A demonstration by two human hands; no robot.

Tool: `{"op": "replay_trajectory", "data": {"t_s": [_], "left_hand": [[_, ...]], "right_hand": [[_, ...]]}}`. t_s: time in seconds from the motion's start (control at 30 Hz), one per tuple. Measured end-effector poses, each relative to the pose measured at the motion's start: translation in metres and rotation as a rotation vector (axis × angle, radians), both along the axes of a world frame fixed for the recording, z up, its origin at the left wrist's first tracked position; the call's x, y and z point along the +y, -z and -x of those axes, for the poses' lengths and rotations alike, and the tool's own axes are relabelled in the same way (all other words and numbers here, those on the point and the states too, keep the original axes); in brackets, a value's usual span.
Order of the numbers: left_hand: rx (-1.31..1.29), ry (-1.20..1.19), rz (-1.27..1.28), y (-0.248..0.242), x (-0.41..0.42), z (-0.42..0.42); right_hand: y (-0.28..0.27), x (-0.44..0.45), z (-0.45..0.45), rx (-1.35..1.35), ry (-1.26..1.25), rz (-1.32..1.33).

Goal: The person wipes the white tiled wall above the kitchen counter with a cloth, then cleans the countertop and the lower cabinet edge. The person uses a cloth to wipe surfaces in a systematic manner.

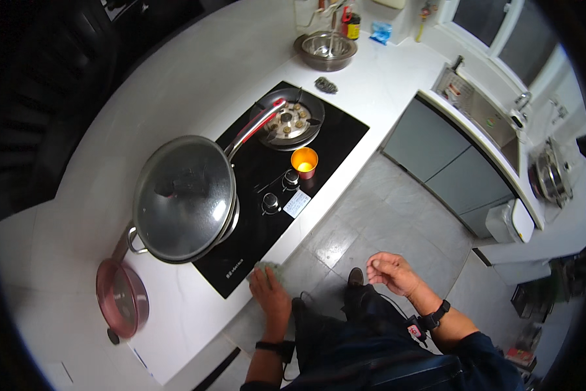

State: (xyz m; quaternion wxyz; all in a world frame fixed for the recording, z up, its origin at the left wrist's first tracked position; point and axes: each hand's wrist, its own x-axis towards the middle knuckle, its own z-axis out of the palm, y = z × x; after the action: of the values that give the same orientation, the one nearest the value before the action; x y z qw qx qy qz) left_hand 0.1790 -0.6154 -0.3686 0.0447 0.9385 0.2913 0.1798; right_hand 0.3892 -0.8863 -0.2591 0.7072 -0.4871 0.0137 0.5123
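Note:
My left hand (271, 293) is at the front edge of the white countertop (185, 322), its fingers over a pale greenish cloth or sponge (271, 271); how firmly it grips is hard to see. Away from the counter, my right hand (393, 273) hangs over the floor with its fingers loosely curled and nothing visible in it. A large wok with a glass lid (185, 195) stands on the near-left part of the black gas hob (337, 132). Its red and metal handle (256, 127) reaches over the other burner (287, 119). An orange cup (304, 162) stands beside the knobs (270, 200).
A pink translucent basin (121, 298) sits left on the counter. Metal bowls (327, 51), steel wool (326, 85), a sauce bottle (352, 26) and a blue packet (381, 32) are beyond the hob. The sink (493, 117), a lidded pot (551, 173) and a bin (510, 222) are at right.

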Motion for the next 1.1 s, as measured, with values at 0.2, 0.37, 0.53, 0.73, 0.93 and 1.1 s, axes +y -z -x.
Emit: {"op": "replay_trajectory", "data": {"t_s": [0.2, 0.37, 0.53, 0.73, 0.93, 1.1], "left_hand": [[-0.022, 0.027, 0.076, 0.006, -0.026, -0.099], [0.052, 0.107, 0.092, 0.0, -0.044, -0.195], [0.099, 0.241, 0.05, -0.008, -0.054, -0.284], [0.096, 0.391, -0.053, -0.001, -0.067, -0.398], [0.143, 0.523, -0.155, 0.0, -0.077, -0.503], [0.206, 0.538, -0.092, -0.007, -0.08, -0.561]], "right_hand": [[0.012, -0.046, -0.06, 0.021, 0.064, 0.04], [0.017, -0.068, -0.084, 0.016, 0.091, 0.038], [0.021, -0.1, -0.092, 0.027, 0.161, 0.068], [0.025, -0.149, -0.092, 0.041, 0.338, 0.11], [0.04, -0.203, -0.075, 0.05, 0.528, 0.178], [0.055, -0.223, -0.061, 0.075, 0.657, 0.271]]}}
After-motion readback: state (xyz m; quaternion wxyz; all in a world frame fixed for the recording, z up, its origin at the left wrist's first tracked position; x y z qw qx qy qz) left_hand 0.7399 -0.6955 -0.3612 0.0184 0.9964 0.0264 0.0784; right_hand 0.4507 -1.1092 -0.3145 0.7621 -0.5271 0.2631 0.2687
